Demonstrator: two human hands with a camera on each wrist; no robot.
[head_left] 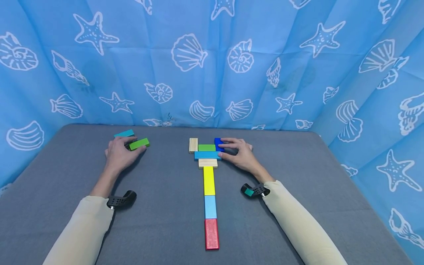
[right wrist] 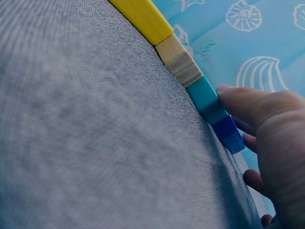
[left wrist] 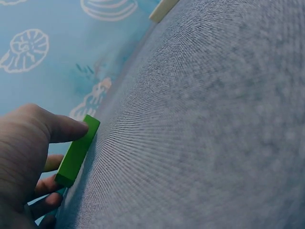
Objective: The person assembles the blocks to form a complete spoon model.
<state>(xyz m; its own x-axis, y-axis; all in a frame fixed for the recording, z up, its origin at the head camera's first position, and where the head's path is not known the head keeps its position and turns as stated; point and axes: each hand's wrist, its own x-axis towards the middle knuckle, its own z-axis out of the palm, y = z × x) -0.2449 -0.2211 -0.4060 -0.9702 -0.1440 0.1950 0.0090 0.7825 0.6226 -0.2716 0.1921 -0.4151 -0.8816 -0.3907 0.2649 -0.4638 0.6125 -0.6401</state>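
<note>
My left hand point(head_left: 120, 151) is at the left of the table, pinching a green block point(head_left: 139, 144) between thumb and fingers. In the left wrist view, the thumb lies along one side of that green block point(left wrist: 78, 152). Just behind the hand is a teal block point(head_left: 124, 133). My right hand point(head_left: 241, 154) touches the right side of a dark blue block point(head_left: 218, 143) with its fingers. Its thumb rests at the end of a blue crosswise block point(head_left: 207, 155). The right wrist view shows the thumb against this crosswise block point(right wrist: 207, 100), with the fingertips partly hidden.
A plain wooden block point(head_left: 193, 145) and a green block point(head_left: 207, 147) adjoin the crosswise one. Toward me runs a line: wooden block point(head_left: 208, 163), yellow block point(head_left: 209, 180), light blue block point(head_left: 210, 207), red block point(head_left: 211, 234). A patterned blue curtain point(head_left: 212, 88) hangs behind the grey table point(head_left: 159, 221).
</note>
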